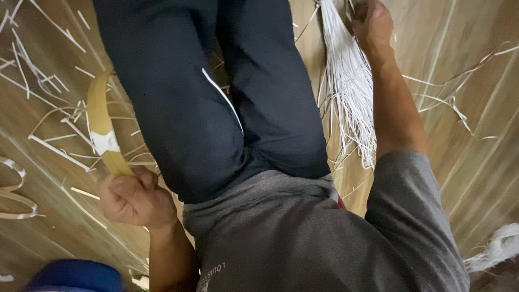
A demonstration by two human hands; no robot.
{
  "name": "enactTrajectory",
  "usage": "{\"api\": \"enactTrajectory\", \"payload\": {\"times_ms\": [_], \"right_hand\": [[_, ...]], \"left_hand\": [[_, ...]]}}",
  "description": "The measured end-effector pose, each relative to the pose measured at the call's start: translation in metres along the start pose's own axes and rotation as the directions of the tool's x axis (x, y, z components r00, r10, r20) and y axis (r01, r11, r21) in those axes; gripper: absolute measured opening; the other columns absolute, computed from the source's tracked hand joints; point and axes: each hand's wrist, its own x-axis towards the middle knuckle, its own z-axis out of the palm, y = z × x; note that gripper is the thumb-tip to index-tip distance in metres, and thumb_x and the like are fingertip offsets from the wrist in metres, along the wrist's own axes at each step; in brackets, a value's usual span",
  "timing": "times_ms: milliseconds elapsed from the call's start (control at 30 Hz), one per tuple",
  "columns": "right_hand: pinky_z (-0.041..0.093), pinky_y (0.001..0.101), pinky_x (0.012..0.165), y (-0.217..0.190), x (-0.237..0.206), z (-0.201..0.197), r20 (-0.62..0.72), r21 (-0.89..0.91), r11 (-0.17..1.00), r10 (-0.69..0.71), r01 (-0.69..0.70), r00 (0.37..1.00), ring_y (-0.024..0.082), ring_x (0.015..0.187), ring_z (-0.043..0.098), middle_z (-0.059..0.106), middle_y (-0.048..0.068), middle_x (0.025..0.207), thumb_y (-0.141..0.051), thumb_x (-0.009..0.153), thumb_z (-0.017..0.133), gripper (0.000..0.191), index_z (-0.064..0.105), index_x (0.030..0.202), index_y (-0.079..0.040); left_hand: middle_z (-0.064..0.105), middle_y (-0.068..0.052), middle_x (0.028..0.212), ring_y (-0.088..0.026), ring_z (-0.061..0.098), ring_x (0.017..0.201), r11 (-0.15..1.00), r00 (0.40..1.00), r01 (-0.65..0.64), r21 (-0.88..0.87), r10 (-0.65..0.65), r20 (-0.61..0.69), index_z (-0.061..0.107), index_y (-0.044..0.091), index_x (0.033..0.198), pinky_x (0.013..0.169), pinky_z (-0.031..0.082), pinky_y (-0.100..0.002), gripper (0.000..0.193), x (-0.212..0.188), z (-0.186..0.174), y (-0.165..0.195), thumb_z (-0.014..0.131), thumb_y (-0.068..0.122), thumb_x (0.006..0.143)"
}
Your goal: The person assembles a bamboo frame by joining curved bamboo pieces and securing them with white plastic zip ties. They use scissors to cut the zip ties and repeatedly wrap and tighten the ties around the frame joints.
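Observation:
My left hand [135,200] is low on the left beside my thigh, closed around the bottom end of a curved yellow strip [100,116] with a white band wrapped near its lower part. The strip arcs upward over the wooden floor. My right hand [373,24] is at the top right, arm stretched forward, gripping the top of a bundle of thin white strips [348,92] that hangs and fans out toward my hip. My dark trousers [205,92] and grey shirt [303,238] fill the middle of the view.
Loose white slivers [38,70] lie scattered over the wooden floor [476,162] on both sides. A looped white strip [13,189] lies at the far left. A blue object [75,276] sits at the bottom left and a white tangle [500,246] at the bottom right.

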Motion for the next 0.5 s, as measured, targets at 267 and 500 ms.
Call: {"api": "enactTrajectory", "payload": {"times_ms": [267,500], "right_hand": [[0.055,0.0477,0.074,-0.01,0.017,0.017,0.034,0.0,0.995,-0.099,0.099,0.995,0.04,0.083,0.07,0.073,0.021,0.093,-0.006,0.094,0.069,0.027,0.059,0.117,0.003],[0.051,0.0399,0.07,-0.038,0.028,0.013,0.423,0.135,0.97,0.128,-0.203,0.897,0.027,0.081,0.066,0.073,0.019,0.093,-0.013,0.099,0.072,0.021,0.077,0.114,-0.001]], "left_hand": [[0.043,-0.004,0.068,-0.008,0.036,0.052,0.993,0.996,0.084,-0.081,-0.086,-0.023,0.047,0.003,0.095,0.048,0.028,-0.023,0.033,0.02,-0.015,-0.012,0.052,0.025,0.12],[0.056,-0.009,0.073,-0.009,0.044,0.054,1.0,1.0,-0.006,0.012,0.006,0.03,0.053,-0.002,0.101,0.049,0.036,-0.022,0.033,0.044,-0.04,-0.031,0.05,0.025,0.12]]}}
